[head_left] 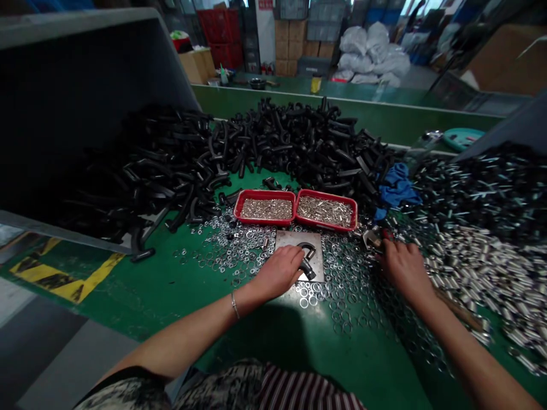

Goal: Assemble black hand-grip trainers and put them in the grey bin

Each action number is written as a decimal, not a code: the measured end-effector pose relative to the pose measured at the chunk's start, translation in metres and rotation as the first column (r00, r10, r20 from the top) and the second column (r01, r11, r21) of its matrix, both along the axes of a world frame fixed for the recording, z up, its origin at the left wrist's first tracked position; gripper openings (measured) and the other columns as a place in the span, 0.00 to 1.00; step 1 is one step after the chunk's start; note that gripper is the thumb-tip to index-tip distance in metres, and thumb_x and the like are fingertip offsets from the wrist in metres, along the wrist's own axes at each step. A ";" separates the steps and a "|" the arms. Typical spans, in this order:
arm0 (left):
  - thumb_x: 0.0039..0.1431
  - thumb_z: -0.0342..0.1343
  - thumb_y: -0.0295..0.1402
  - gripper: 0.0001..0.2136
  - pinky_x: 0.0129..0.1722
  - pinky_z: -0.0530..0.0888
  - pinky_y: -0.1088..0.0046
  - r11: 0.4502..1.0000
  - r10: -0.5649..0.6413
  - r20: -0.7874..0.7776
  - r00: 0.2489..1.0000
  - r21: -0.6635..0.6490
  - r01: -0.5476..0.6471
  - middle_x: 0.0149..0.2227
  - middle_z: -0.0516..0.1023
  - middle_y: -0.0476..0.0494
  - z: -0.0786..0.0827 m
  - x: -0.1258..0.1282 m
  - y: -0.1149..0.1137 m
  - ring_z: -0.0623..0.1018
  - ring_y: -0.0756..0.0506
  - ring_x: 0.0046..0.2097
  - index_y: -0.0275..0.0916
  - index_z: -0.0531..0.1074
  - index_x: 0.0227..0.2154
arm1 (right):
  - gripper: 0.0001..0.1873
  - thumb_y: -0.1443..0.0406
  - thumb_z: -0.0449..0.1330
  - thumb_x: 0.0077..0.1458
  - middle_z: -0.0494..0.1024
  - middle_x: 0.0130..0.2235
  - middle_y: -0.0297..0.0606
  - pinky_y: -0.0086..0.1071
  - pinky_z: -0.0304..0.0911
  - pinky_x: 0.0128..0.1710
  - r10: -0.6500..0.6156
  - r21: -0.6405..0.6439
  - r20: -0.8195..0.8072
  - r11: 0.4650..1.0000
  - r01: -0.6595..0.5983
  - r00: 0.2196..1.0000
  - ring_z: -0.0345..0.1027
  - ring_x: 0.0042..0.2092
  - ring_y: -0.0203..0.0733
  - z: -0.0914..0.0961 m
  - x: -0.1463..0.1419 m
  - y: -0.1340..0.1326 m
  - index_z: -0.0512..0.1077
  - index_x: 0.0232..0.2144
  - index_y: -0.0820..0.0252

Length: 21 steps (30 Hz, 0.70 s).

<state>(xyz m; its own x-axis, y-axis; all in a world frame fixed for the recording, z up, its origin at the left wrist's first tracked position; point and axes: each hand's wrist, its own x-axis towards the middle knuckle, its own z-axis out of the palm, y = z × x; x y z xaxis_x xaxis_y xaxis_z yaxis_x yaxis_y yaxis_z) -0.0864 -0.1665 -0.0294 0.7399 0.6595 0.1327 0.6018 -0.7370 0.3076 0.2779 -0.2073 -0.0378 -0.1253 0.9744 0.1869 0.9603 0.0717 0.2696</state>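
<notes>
My left hand is closed on a black curved handle, holding it against a square metal plate on the green table. The fingers cover part of the handle. Off to the right, my right hand has its fingers bent down beside a metal piece with something red next to it. What these fingers grip is hidden. Small metal rings lie scattered around the plate. Just behind it, two red trays hold tiny metal parts: one on the left and one on the right.
Black handles are heaped at the back, spilling from a large grey bin on the left. Silver cylinders and dark metal parts pile up at right. A blue cloth and a wooden stick lie near my right arm.
</notes>
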 end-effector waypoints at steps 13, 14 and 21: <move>0.69 0.46 0.32 0.22 0.64 0.62 0.58 1.000 0.016 -0.085 0.996 -0.001 -0.016 0.63 0.66 0.33 -0.007 0.004 -0.005 0.65 0.37 0.63 0.30 0.61 0.63 | 0.23 0.50 0.41 0.68 0.76 0.32 0.41 0.36 0.63 0.31 -0.135 -0.220 -0.720 0.975 -0.039 0.681 0.70 0.29 0.45 0.054 -0.054 -0.023 0.69 0.41 0.56; 0.69 0.46 0.33 0.22 0.64 0.62 0.59 1.000 0.016 -0.088 0.996 -0.003 -0.016 0.63 0.66 0.33 -0.007 0.004 -0.004 0.65 0.37 0.63 0.30 0.61 0.63 | 0.23 0.50 0.41 0.69 0.75 0.29 0.38 0.35 0.63 0.31 -0.146 -0.271 -0.770 0.956 -0.111 0.621 0.69 0.28 0.43 0.057 -0.067 -0.025 0.69 0.38 0.55; 0.68 0.48 0.33 0.21 0.64 0.62 0.57 1.000 0.016 -0.036 0.999 -0.013 -0.016 0.62 0.66 0.35 -0.007 0.002 -0.004 0.65 0.37 0.62 0.34 0.62 0.62 | 0.20 0.51 0.44 0.69 0.76 0.30 0.37 0.36 0.63 0.34 -0.151 -0.340 -0.816 0.906 -0.252 0.558 0.71 0.31 0.44 0.054 -0.107 -0.016 0.68 0.42 0.56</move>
